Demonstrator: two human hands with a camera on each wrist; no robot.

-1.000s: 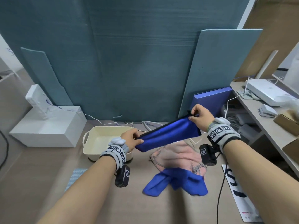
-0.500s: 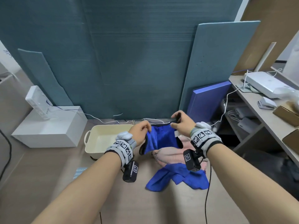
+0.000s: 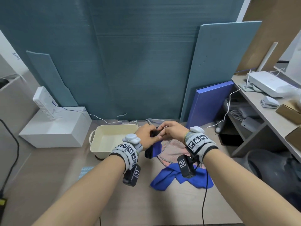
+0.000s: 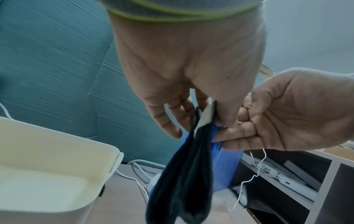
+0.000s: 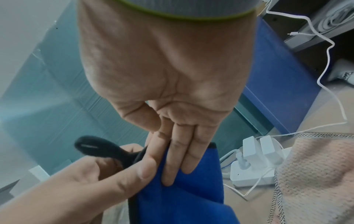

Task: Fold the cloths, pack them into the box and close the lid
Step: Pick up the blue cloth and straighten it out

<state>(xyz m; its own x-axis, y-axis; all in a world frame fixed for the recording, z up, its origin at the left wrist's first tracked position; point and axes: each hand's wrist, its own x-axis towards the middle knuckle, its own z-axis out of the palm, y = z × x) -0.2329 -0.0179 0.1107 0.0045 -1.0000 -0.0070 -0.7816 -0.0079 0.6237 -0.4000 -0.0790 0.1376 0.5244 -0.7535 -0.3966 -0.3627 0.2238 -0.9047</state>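
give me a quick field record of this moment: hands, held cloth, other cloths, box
left hand: pinches the top edge of the held cloth
right hand: fingers on the same edge, against the left hand
held cloth: blue with a dark trim, doubled over, hanging above the table
pink cloth: loose on the table, unfolded
second blue cloth: crumpled on the table, in front of the pink cloth
box: cream, open, nothing visible inside, left of the cloths
lid: not visible
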